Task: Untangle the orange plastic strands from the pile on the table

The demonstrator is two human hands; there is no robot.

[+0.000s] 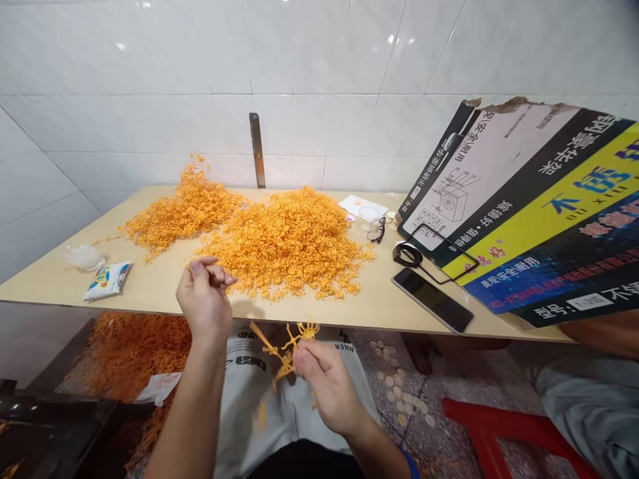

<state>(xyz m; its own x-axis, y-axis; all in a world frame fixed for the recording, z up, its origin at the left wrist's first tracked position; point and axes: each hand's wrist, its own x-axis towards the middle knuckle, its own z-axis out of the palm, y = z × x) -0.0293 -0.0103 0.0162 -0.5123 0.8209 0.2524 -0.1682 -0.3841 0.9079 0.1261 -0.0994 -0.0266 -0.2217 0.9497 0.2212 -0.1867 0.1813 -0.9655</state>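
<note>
My right hand [327,382] is closed, its thumb and fingers pinching a branched yellow-orange plastic piece [284,362] above my lap. Thin curled arms and a straight stem stick out of that piece, and bits below it are blurred. Over the table's front edge, my left hand [206,293] is raised with its fingers curled and pressed together. Whether anything small sits between those fingertips I cannot make out. Just behind the left hand lies a large heap of similar orange plastic pieces [294,243]. A smaller orange heap [184,206] spreads to its left.
On the table [164,283] lie a white packet [107,281], a phone [432,299], glasses [378,231] and a black-framed holder [439,253]. A printed cardboard sheet [529,206] leans at right. Below are more orange pieces [134,352] and a red stool [509,429]; another person sits at right.
</note>
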